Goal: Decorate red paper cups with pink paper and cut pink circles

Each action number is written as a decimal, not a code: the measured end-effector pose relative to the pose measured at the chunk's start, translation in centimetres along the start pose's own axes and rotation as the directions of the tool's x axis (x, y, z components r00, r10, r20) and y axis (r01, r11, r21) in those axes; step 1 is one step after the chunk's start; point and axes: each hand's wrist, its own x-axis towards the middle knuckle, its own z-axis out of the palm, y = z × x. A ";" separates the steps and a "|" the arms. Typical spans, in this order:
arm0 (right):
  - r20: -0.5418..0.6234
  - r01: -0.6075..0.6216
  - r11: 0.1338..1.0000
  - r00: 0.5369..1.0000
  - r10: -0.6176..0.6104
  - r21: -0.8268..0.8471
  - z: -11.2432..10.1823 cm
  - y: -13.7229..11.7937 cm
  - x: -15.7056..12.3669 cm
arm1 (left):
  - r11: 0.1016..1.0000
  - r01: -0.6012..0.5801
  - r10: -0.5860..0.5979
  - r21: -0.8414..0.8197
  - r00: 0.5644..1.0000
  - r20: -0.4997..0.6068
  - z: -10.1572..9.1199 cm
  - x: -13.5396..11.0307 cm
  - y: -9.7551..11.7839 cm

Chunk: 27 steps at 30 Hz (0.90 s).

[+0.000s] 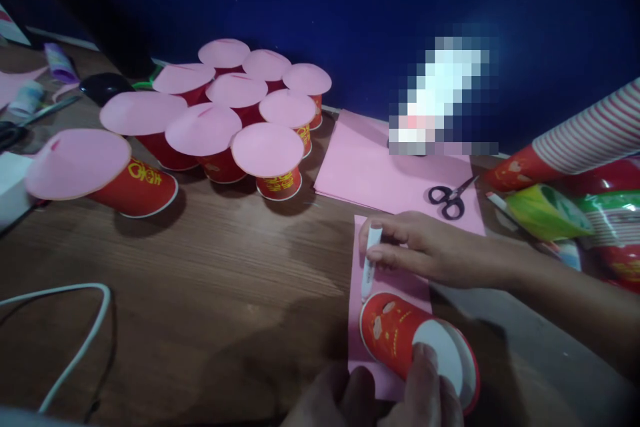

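Closed in a pinch of thumb and fingers, the right hand [417,247] has a white pen [371,267] in its grip. The pen's long axis runs far to near, its near tip a little to the left, down over pink paper [361,363] and just beside the far-left edge of a red cup [393,333]; whether tip and cup touch I cannot tell. The cup is on that paper, near of this grip, seemingly mouth down, its long axis running from far left to near right. The left hand [423,393] is the nearer one to it, fingers on its near-right end; how far that grip closes is hidden. Scissors [456,195] lie beyond the right hand, on the tabletop's [210,253] stacked pink sheets [360,160].
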 end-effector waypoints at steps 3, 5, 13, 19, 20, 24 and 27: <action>-0.052 -0.064 0.997 0.996 0.066 0.036 0.2 0.5 -0.9 | 0.999 -0.037 0.037 0.032 0.999 -0.012 -0.1 0.1 -0.2; -0.092 -0.099 0.992 0.990 0.106 0.080 0.4 0.9 -1.6 | 0.996 -0.069 0.069 0.064 0.998 -0.003 -0.1 0.0 -0.1; -0.318 -0.123 0.974 0.931 0.179 0.189 1.9 3.7 -4.6 | 0.991 -0.135 0.133 0.023 0.989 0.062 -0.5 -0.1 -0.5; -0.442 -0.121 0.924 0.851 0.285 0.362 3.8 4.4 -7.2 | 0.997 -0.079 0.079 -0.005 0.996 -0.028 -0.8 0.8 -0.5; -0.464 -0.112 0.919 0.836 0.292 0.378 4.1 4.4 -7.6 | 0.998 -0.064 0.064 -0.004 0.997 -0.032 -0.8 0.9 -0.4; -0.535 -0.077 0.892 0.776 0.335 0.446 5.5 4.7 -9.4 | 1.000 -0.023 0.023 -0.010 0.996 -0.084 -1.0 1.3 -0.3; -0.571 -0.061 0.875 0.736 0.365 0.481 6.7 5.0 -10.7 | 0.998 -0.024 0.017 -0.059 0.992 -0.123 -0.7 1.4 -0.3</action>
